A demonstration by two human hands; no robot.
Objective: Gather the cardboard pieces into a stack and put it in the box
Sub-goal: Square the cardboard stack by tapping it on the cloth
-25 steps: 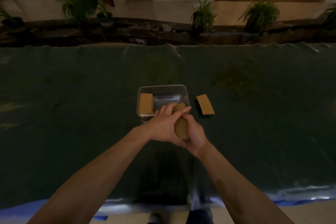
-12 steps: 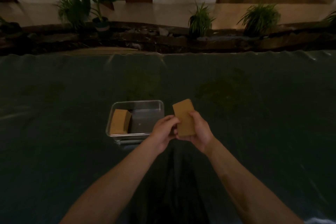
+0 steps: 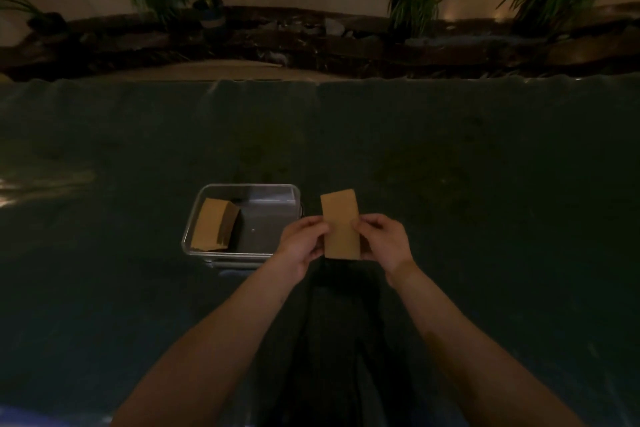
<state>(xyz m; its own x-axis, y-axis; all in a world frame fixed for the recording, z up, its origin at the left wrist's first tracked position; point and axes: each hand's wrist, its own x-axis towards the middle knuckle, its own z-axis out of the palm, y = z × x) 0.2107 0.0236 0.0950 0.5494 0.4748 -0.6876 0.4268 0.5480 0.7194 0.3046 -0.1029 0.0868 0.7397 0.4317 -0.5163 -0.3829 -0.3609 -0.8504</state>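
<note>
Fingers: both sets curled and pinched on the long edges of one cardboard stack (image 3: 341, 224), thumbs on its near face
Left hand (image 3: 302, 243): grips the stack's left edge, just right of the box's near right corner
Right hand (image 3: 384, 242): grips the stack's right edge, level with the left hand
Cardboard stack: tan, rectangular, held upright and slightly tilted above the table, to the right of the box and outside it; number of pieces in it cannot be told
Box (image 3: 242, 255): clear plastic, rectangular, open top, standing on the table left of the hands
Second cardboard pile (image 3: 214, 229): inside the box, leaning against its left wall, layered edges showing on its right side
Table (image 3: 485, 218): wide, covered in dark green sheet, dimly lit
Plants (image 3: 415, 3): several potted, in a row beyond the table's far edge
</note>
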